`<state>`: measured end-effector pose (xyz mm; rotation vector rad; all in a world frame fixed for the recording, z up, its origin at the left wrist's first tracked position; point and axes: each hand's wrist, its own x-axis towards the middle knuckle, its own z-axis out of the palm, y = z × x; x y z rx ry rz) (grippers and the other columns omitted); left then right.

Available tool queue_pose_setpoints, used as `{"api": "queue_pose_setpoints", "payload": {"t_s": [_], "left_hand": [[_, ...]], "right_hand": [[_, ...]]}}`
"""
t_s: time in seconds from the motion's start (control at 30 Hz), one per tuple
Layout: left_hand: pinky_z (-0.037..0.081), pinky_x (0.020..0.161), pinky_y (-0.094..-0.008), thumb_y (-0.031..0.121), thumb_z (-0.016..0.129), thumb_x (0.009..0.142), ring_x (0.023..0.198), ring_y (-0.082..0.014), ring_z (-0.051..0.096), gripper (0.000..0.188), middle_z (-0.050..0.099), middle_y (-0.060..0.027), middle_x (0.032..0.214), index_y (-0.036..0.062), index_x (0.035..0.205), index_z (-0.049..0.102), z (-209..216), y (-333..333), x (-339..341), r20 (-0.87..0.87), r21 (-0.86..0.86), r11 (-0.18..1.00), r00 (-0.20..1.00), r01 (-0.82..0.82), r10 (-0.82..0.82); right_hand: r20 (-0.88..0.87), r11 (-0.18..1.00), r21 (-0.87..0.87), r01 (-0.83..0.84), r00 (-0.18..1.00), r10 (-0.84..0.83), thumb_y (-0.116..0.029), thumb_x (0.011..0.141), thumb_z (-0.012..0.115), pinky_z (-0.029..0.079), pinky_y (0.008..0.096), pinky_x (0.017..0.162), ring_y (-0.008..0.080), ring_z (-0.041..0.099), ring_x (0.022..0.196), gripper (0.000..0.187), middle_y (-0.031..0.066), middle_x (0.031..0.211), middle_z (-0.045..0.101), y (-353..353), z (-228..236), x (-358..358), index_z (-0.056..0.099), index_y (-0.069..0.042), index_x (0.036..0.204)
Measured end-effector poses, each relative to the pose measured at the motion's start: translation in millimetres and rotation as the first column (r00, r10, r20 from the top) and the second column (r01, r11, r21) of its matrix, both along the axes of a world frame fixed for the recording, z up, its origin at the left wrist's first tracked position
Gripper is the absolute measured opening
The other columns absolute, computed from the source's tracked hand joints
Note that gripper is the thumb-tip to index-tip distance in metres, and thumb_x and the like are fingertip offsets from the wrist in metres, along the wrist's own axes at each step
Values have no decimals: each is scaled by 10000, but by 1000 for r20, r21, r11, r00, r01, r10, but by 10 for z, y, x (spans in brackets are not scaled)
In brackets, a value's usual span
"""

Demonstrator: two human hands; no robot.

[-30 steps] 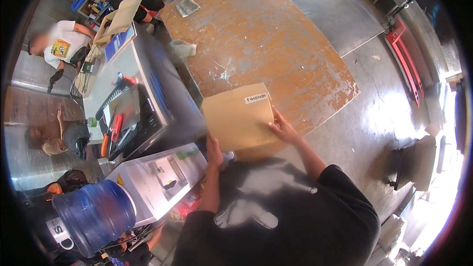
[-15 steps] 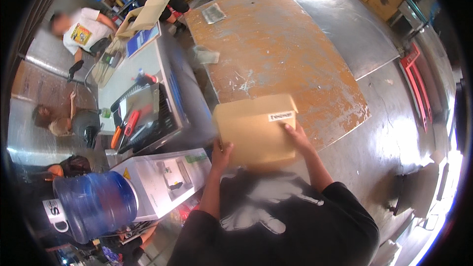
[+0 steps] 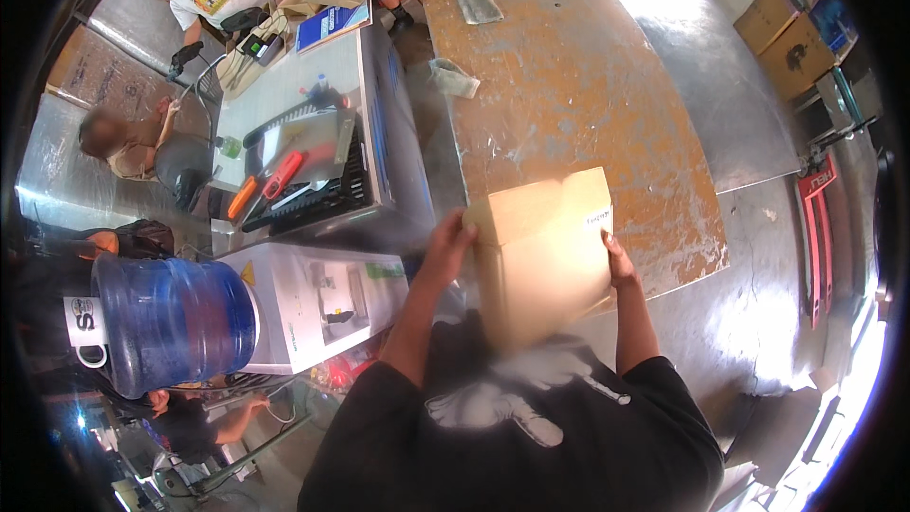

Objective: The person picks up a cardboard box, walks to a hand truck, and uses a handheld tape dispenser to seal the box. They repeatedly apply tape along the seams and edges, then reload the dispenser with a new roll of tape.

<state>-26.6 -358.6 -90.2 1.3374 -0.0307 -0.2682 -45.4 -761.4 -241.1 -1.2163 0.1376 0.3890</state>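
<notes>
A brown cardboard box (image 3: 542, 270) is held up in front of my body, above the near edge of a worn wooden tabletop (image 3: 569, 100). My left hand (image 3: 447, 245) grips its left side near the top. The right side, below a small white label, is clasped by my right hand (image 3: 619, 259), thumb against the cardboard. Both hands are closed on the box, which is tilted. Its base and the fingers beneath it are hidden.
To the left, a white-topped cabinet (image 3: 327, 66) carries a black tray (image 3: 341, 185) with tools. A water dispenser (image 3: 294, 294) with a blue bottle (image 3: 171, 322) stands nearer me. Several people are at the left. A red pallet jack (image 3: 813, 237) rests at the right.
The box has shifted right in view and turned, showing more of its left edge. My hands moved with it, still gripping. The surroundings shifted as my head turned.
</notes>
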Motion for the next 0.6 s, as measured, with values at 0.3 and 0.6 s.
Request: {"api": "queue_pose_setpoints", "payload": {"t_s": [0.3, 0.6], "left_hand": [[467, 946, -287, 209, 618, 1043, 1043, -111, 598, 313, 691, -17, 1139, 17, 1288, 649, 143, -92, 33, -14, -109, 989, 995, 100, -102], [464, 991, -304, 204, 630, 1030, 1105, -128, 608, 347, 697, -34, 1148, 11, 1317, 652, 162, 20, -131, -55, 41, 994, 993, 102, -100]], "right_hand": [[8, 1000, -17, -13, 1000, 13, -655, 944, 609, 465, 441, 1101, 278, 517, 1362, 931, 147, 1524, 502, 93, -98, 15, 329, -54, 1597], [-113, 991, 122, 62, 992, -49, -626, 973, 588, 466, 428, 1101, 268, 531, 1347, 863, 129, 1520, 517, 165, 162, -188, 362, -64, 1587]]}}
